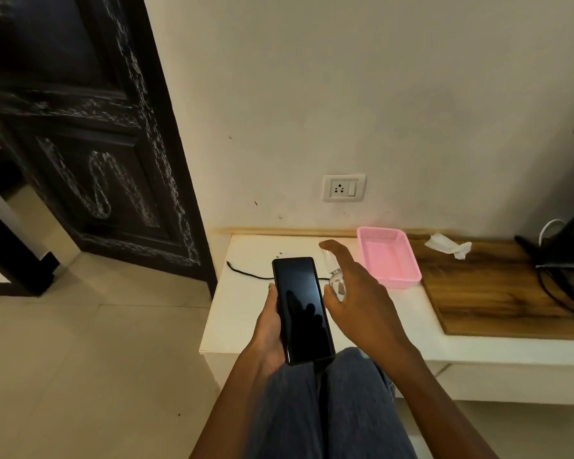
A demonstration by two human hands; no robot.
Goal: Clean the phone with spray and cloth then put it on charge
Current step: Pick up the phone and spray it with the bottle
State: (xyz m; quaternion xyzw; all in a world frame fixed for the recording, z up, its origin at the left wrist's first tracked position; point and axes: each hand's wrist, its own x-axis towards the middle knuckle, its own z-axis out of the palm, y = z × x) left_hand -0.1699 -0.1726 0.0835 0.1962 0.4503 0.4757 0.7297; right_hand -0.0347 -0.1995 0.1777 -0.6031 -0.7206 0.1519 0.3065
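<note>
My left hand [269, 329] grips a black phone [301, 309] from below, dark screen facing up, above the white shelf's front edge. Just right of it, my right hand [358, 293] holds a small clear spray bottle [336, 279], forefinger stretched over its top, nozzle end toward the phone. A crumpled white cloth [448, 245] lies on the wooden board [497, 293] to the right. A black charging cable [246, 272] runs along the shelf behind the phone. A white wall socket [344, 187] sits above the shelf.
A pink plastic basket [408, 260] stands on the white shelf [232, 313] beside the board. A dark stand with cables [557, 260] is at the far right. A carved dark door [80, 144] fills the left. My knees in jeans [312, 409] are below.
</note>
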